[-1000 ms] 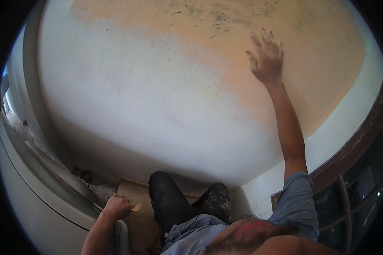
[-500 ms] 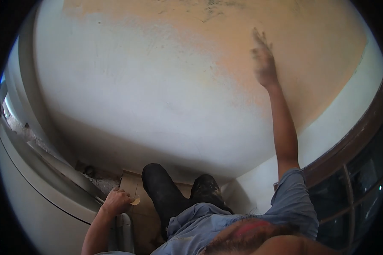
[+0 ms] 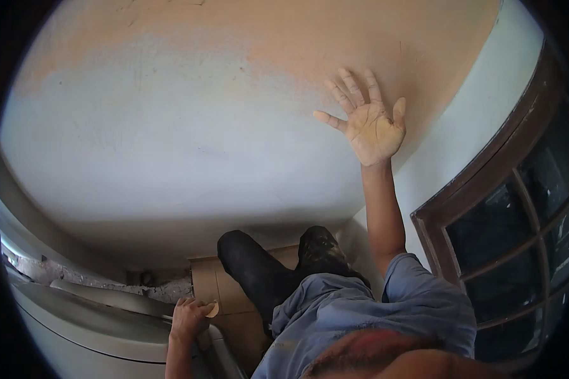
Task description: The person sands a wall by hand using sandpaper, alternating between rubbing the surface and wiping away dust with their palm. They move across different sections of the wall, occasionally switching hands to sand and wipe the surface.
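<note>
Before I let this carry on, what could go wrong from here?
1. The bare right grip, its palm coated with what looks like pale powder, could smudge the white area of the orange-and-white wall beside it.
2. The thin, pale-yellow, curved-edged piece pokes out of the bare left grip and might slip if that loosens.
3. Powder may drop onto the blue-grey cloth shirt.
</note>
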{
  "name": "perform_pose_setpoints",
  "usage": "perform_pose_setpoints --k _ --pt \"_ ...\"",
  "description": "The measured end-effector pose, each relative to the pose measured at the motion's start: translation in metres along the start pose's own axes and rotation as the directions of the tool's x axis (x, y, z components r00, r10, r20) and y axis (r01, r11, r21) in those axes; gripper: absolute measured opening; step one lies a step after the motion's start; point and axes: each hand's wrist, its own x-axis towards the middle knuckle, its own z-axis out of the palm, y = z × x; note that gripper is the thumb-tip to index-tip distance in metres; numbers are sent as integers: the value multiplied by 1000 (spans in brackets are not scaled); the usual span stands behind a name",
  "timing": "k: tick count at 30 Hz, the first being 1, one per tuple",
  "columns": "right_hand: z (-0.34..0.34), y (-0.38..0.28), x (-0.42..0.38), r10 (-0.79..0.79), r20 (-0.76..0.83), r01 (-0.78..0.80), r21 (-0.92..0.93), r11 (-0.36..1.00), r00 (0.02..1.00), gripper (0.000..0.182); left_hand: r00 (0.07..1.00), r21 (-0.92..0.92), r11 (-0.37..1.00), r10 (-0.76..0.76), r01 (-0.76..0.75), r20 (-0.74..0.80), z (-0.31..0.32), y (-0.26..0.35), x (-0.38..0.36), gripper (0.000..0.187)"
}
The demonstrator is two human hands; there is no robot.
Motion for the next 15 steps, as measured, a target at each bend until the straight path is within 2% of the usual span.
perform_pose_setpoints --k 2,4,6,8,10,11,12,14,15 --pt "-7 -1 -11 -21 -25 21 0 1000 999 76 998 -17 1000 5 -6 -56 -2 3 1 23" --pt "-12 0 -21 -24 -100 27 24 999 995 81 1000 1 1000 6 -6 -22 -6 7 3 21" --pt "-18 1 -28 -29 -106 34 47 998 994 82 1000 16 1000 5 -5 5 -7 6 4 19" --pt "-23 2 -35 -28 -113 36 69 997 993 82 999 21 1000 21 -20 -40 -3 5 4 17" --pt "-29 2 -38 9 -56 6 266 964 998 84 1000 -5 1000 2 -2 1 -5 6 4 23" --pt "-33 2 -39 11 -63 6 270 963 998 84 999 -26 999 -19 20 31 -6 6 5 30" --pt "-39 1 -40 56 25 -61 254 965 998 86 999 -28 999 -22 23 38 -6 6 5 30" --pt "-48 1 -43 100 104 -123 240 963 990 87 1000 -23 1000 1 -2 -31 -4 7 5 17" --pt "-51 2 -45 78 50 -85 150 985 996 90 1000 -23 1000 -2 2 -20 -3 6 4 17"
